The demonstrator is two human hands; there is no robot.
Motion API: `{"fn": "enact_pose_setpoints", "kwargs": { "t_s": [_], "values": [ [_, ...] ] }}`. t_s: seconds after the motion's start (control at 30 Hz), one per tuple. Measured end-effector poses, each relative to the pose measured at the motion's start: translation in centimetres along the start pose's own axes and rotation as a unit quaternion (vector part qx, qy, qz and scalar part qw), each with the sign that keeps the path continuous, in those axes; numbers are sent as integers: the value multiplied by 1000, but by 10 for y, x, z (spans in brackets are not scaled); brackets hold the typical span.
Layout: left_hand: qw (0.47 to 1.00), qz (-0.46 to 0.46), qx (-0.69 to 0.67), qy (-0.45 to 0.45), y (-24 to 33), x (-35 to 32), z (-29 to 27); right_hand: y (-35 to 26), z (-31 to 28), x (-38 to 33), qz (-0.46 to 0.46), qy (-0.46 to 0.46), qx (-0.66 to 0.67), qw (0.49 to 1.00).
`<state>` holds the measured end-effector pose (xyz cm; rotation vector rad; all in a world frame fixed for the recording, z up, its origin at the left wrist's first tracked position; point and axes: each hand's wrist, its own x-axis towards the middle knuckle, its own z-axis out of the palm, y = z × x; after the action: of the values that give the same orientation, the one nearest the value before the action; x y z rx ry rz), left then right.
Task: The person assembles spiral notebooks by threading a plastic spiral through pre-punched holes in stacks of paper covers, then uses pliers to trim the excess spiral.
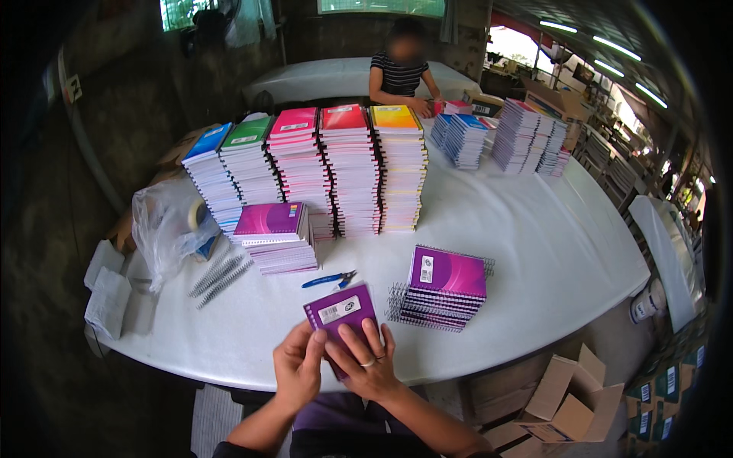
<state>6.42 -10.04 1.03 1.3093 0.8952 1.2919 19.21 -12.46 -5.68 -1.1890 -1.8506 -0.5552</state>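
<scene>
A small purple notebook [361,299] with a white label and a row of punched holes along its left edge is tilted up at the table's near edge. My left hand [296,365] grips its lower left side, thumb pressed along the edge. My right hand [365,360], with a ring on one finger, holds the notebook too, its fingers lying across the cover. Just beyond lie blue-handled cutting pliers [328,279]. To the right stands a stack of spiral-bound purple notebooks [450,278]. On the left are a stack of purple notebooks [269,220] and loose wire coils [221,275].
Tall stacks of blue, green, pink, red and yellow notebooks [350,168] stand behind. A clear plastic bag [164,221] lies at left. Across the white table [534,252], a person [398,76] handles items beside more stacks [460,141]. An open cardboard box [565,397] sits lower right.
</scene>
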Motion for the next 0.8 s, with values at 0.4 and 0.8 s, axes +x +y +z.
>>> {"fn": "enact_pose_setpoints", "kwargs": {
  "t_s": [0.4, 0.8],
  "values": [
    [986, -114, 0, -126, -101, 24, -20, 75, 16, -33, 381, -114, 583, 708],
    [818, 207, 489, -223, -89, 93, -103, 72, 11, -40, 369, -148, 478, 783]
  ]
}}
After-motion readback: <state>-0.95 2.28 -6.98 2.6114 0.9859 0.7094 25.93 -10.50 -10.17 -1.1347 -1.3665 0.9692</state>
